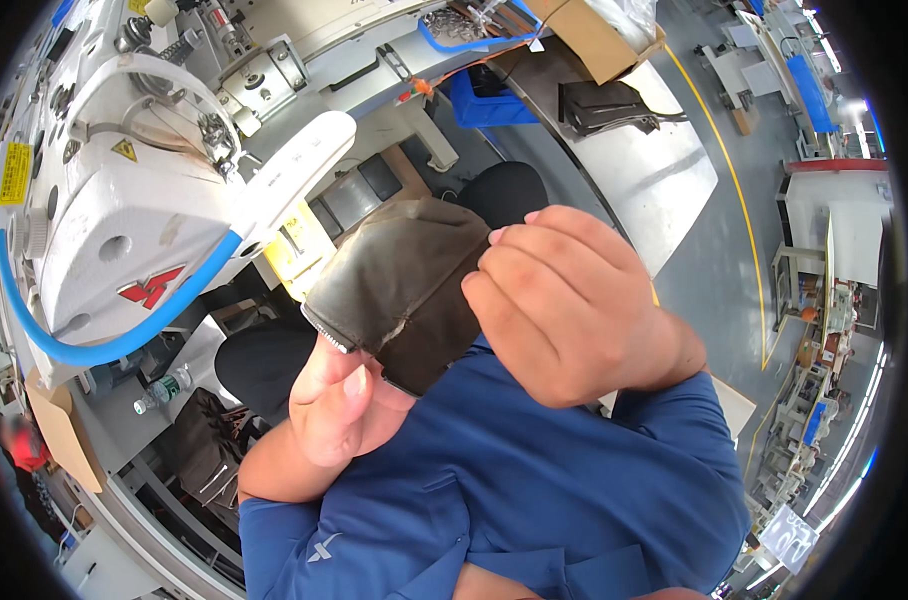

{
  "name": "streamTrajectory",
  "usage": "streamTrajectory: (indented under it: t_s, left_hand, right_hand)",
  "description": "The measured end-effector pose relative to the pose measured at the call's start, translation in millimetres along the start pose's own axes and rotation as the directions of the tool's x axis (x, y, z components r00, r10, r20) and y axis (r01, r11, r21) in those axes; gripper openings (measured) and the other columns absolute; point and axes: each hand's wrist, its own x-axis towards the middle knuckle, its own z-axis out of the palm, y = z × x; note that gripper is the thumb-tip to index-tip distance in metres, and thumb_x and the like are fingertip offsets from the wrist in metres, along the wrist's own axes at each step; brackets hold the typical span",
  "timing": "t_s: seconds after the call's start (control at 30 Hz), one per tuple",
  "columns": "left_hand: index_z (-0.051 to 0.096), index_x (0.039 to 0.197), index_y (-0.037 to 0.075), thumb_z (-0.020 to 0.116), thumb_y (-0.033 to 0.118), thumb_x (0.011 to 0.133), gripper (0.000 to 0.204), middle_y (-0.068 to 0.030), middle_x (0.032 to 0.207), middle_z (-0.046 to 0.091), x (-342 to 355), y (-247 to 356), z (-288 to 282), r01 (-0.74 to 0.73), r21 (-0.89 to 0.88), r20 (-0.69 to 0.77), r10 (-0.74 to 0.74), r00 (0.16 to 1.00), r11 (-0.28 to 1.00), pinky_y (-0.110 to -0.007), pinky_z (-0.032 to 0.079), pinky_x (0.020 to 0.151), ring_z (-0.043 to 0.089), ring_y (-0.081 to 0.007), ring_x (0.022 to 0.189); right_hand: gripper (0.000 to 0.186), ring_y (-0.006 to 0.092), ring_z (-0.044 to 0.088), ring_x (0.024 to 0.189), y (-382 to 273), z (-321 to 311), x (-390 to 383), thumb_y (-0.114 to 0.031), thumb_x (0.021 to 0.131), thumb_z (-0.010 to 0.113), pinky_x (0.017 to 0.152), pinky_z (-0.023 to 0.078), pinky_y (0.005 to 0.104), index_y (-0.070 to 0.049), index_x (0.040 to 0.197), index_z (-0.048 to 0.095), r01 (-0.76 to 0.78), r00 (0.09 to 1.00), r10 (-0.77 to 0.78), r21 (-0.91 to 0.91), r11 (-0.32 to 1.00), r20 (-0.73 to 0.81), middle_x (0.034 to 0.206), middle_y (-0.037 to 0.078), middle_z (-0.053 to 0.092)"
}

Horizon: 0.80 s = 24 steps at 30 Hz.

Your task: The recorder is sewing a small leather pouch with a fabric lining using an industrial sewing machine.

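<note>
A dark brown, leather-like pouch (399, 265) is held up in front of my chest, with a seam across it and a short stretch of pale zipper teeth (326, 330) at its lower left edge. My left hand (334, 410) supports it from below. The left thumb shows in front, while the other fingers are hidden under or inside the pouch. My right hand (569, 305) is closed at the pouch's right edge, fingertips pinching the material.
A white sewing machine (124, 220) with a blue tube (124, 350) stands close on the left. Dark pieces (609, 108) lie on a side bench near a blue bin (489, 105) and a cardboard box (604, 40). More dark pieces (209, 440) and a plastic bottle (162, 390) sit lower left.
</note>
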Motion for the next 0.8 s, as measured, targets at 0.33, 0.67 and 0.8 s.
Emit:
streamTrajectory:
  t_s: [0.33,0.67,0.8]
  left_hand:
    - [0.024,0.157,-0.006,0.065,0.009,0.093,0.077,-0.017,0.151,0.048,-8.0,19.1,-32.8,0.221,0.254,0.166,-0.267,0.949,0.942,-0.04,0.033,0.118,0.046,-0.0264,0.141]
    - [0.067,0.105,-0.004,0.067,0.008,0.096,0.016,-0.0007,0.088,0.064,-13.0,38.2,-71.3,0.28,0.703,0.144,-0.517,0.844,0.653,-0.026,0.046,0.07,0.054,-0.0076,0.079]
    - [0.067,0.102,-0.003,0.071,0.015,0.095,0.02,-0.0006,0.092,0.065,-23.4,43.1,-74.4,0.16,0.662,0.054,-0.259,0.964,0.732,-0.026,0.047,0.074,0.055,-0.0083,0.083]
  right_hand:
    - [0.03,0.0269,0.064,0.079,54.5,0.9,-13.8,-0.033,0.099,0.063,0.073,0.052,0.0361,-0.004,0.093,0.068,-0.616,0.779,0.535,0.238,0.751,0.328,0.087,0.011,0.065]
    - [0.032,0.0228,0.061,0.074,31.2,93.7,16.3,-0.028,0.096,0.067,0.07,0.048,0.036,0.001,0.084,0.064,-0.597,0.731,-0.446,0.801,-0.048,0.517,0.077,0.01,0.062]
    - [0.028,0.0194,0.053,0.062,37.8,85.8,15.5,-0.021,0.091,0.071,0.06,0.042,0.0337,0.0,0.075,0.061,-0.488,0.854,-0.245,0.869,-0.076,0.459,0.067,0.006,0.057]
